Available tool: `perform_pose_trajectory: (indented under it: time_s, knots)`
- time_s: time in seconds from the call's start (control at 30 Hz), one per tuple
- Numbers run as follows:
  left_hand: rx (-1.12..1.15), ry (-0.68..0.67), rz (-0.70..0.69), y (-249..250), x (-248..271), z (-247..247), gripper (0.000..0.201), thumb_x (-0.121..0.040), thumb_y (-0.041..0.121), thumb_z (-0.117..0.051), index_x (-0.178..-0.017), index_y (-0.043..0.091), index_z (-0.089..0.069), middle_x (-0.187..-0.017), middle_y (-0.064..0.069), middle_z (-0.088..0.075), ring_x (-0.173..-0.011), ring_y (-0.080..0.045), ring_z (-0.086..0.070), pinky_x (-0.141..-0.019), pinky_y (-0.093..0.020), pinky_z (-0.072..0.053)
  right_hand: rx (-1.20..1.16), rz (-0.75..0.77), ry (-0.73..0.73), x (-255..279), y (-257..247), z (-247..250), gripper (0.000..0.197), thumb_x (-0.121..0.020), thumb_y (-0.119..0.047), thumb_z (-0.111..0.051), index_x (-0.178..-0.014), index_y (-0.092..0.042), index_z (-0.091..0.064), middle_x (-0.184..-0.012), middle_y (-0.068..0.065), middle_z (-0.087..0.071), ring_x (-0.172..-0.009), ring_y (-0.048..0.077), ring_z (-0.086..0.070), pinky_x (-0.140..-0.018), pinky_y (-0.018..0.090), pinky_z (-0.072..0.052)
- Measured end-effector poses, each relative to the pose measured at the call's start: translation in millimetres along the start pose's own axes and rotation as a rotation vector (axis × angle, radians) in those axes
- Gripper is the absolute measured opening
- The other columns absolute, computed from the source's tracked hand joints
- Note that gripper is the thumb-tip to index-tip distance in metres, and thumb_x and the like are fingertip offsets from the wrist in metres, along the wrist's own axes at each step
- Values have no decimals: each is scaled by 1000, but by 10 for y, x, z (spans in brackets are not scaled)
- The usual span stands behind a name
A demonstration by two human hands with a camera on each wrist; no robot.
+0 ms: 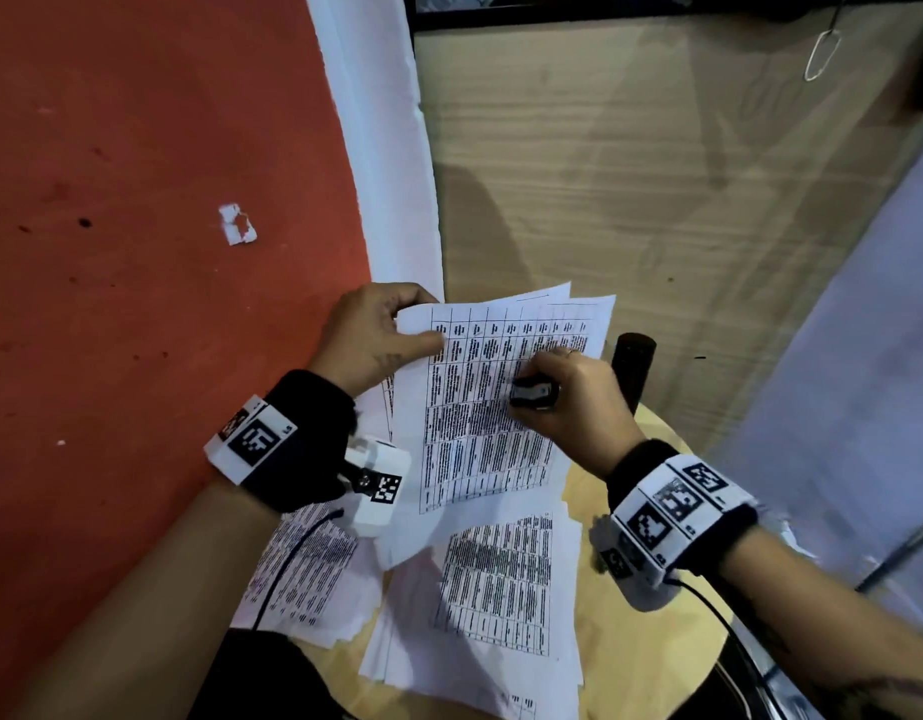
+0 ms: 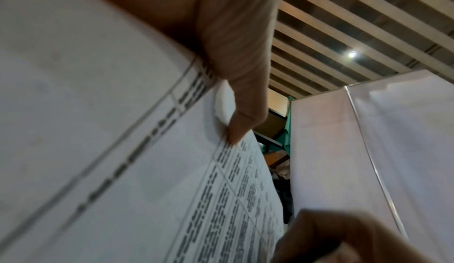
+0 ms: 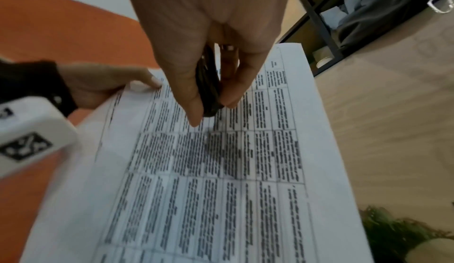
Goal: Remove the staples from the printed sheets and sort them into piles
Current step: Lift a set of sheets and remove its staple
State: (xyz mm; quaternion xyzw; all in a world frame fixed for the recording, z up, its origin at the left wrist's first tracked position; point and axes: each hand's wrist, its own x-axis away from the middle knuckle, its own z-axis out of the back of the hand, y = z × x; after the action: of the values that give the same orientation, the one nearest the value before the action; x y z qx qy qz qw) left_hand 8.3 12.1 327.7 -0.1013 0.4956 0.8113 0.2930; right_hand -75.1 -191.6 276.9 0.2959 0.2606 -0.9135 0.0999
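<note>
Currently held: printed sheets (image 1: pixel 490 407), raised over the round table (image 1: pixel 630 641), corner pinched by my left hand (image 1: pixel 368 337) so the stapled edge faces me. My right hand (image 1: pixel 563 392) clasps a black staple remover (image 1: pixel 533 393) over the page. Below: two loose paper piles (image 1: pixel 495 589). A torn scrap (image 1: pixel 236 224) lies on the orange floor.

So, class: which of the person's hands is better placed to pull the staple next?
Right hand: it grips the black staple remover above the printed sheets, while the left hand pinches their corner.
</note>
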Motion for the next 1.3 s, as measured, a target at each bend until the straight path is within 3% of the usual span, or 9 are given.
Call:
perform_pose_trajectory:
  time_s: [0.3, 0.53, 0.67, 0.77, 0.9, 0.97, 1.03, 1.13, 1.3]
  knots:
    - [58, -86, 16, 36, 18, 48, 37, -54, 46, -79, -79, 19, -70, -83, -20, -70, -70, -16, -54, -70, -33, -43, 52, -31, -112, -92, 24, 55, 41, -63, -10, -79, -102, -6, -66, -111, 10, -57, -95, 31, -60, -80, 35, -50]
    - [93, -133, 9, 57, 15, 74, 37, -55, 39, -79, -79, 14, -70, -85, -20, -71, -70, -16, -57, -72, -33, -45, -11, 34, -191, -408, -32, 339, 45, -55, -5, -83, -98, -7, -68, -152, 8, -23, -123, 24, -49, -93, 33, -45]
    - [78, -185, -33, 93, 36, 124, 35, -57, 39, -78, -82, 14, -71, -87, -20, -71, -75, -15, -59, -77, -32, -46, 24, 80, -343, -520, -109, 421, 49, -52, -9, -87, -97, -11, -70, -130, 9, -50, -111, 22, -55, -88, 22, -41]
    - [50, -194, -32, 92, 39, 168, 32, -57, 40, -76, -79, 17, -71, -82, -13, -71, -73, -12, -59, -74, -29, -46, -28, 79, -315, -543, -166, 465, 49, -50, -9, -89, -96, -10, -70, -99, 7, -62, -91, 23, -59, -81, 30, -45]
    - [-245, -119, -105, 140, 34, 315, 25, -59, 45, -71, -83, 41, -68, -87, 2, -73, -78, -14, -64, -80, -33, -51, -19, 58, -310, -520, -239, 533, 48, -51, -15, -90, -95, -12, -71, -95, 4, -63, -87, 18, -59, -77, 26, -45]
    - [-541, -67, -212, 296, 53, 302, 40, -63, 43, -79, -101, 35, -68, -99, 6, -72, -88, -15, -60, -84, -26, -38, 18, 43, -308, -503, -294, 553, 48, -51, -18, -90, -95, -13, -71, -96, 5, -65, -86, 19, -60, -77, 27, -45]
    - [-771, -31, -283, 453, 69, 201, 51, -67, 51, -77, -112, 31, -65, -105, 9, -69, -102, -18, -55, -91, -33, -27, 38, 38, -304, -489, -368, 564, 47, -52, -19, -89, -95, -14, -72, -95, 6, -65, -85, 20, -61, -76, 27, -45]
    - [-879, -63, -250, 551, 51, 27, 41, -76, 55, -67, -109, 32, -65, -96, 4, -67, -105, -21, -56, -101, -38, -23, 26, 29, -290, -461, -467, 590, 46, -51, -20, -90, -93, -14, -72, -94, 6, -66, -83, 18, -61, -73, 24, -44]
    - [-539, -173, -160, 511, 51, 3, 37, -70, 56, -60, -85, 24, -71, -64, 3, -62, -75, -26, -63, -73, -32, -44, -10, 18, -255, -391, -542, 674, 45, -51, -17, -89, -92, -12, -72, -87, 3, -66, -79, 16, -59, -69, 23, -43]
